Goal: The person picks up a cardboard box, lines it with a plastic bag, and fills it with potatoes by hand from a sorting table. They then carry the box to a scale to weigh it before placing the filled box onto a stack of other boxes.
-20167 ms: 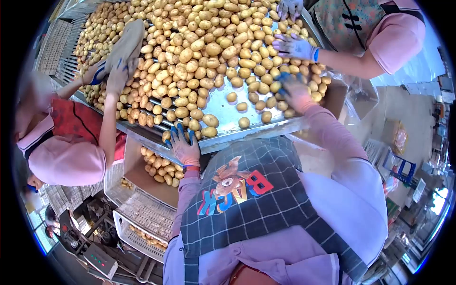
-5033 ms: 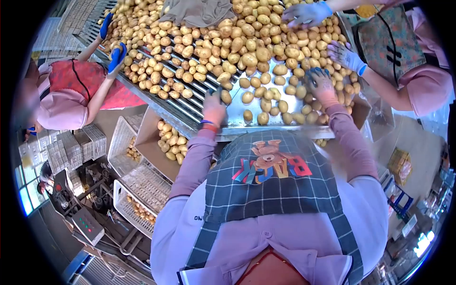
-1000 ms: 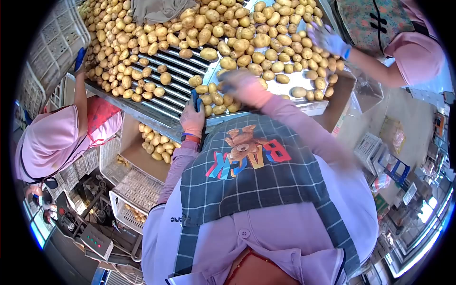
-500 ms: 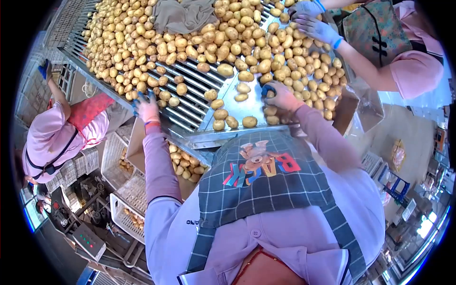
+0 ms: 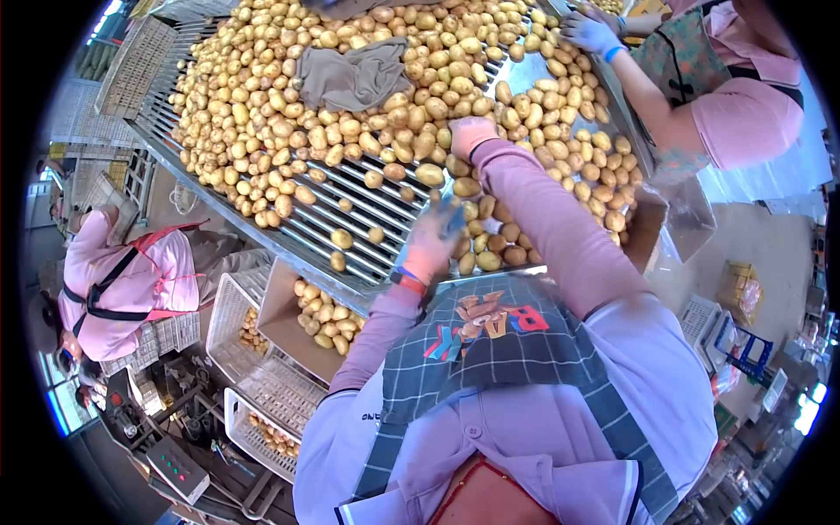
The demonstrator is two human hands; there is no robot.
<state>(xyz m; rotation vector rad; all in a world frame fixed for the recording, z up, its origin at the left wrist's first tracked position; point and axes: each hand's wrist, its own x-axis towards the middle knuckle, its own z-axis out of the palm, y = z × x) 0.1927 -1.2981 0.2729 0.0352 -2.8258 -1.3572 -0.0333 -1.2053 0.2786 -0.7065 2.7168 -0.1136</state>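
Many potatoes [image 5: 249, 140] lie on a slatted metal rack [image 5: 372, 206] in front of me. My left hand [image 5: 427, 243], in a glove with blue fingertips, is at the near edge of the rack, beside a cluster of potatoes [image 5: 492, 241]. Motion smears its fingers. Farther forward, my right hand [image 5: 472, 136] reaches in among the potatoes, back of the hand up. Its fingers are hidden, so I cannot see what they hold. A crumpled grey cloth [image 5: 354, 74] rests on the heap left of my right hand.
A co-worker's gloved hand [image 5: 591, 33] is over the potatoes at the far right. Another person [image 5: 118, 271] is bent over at the left. Below the rack stand a cardboard box [image 5: 293, 319] with potatoes and white plastic crates [image 5: 241, 346]. Another box [image 5: 646, 229] stands at right.
My left hand has moved right from the rack's left side to its near middle. My right hand has reached farther forward and left. More potatoes now cover the bare metal plate between them.
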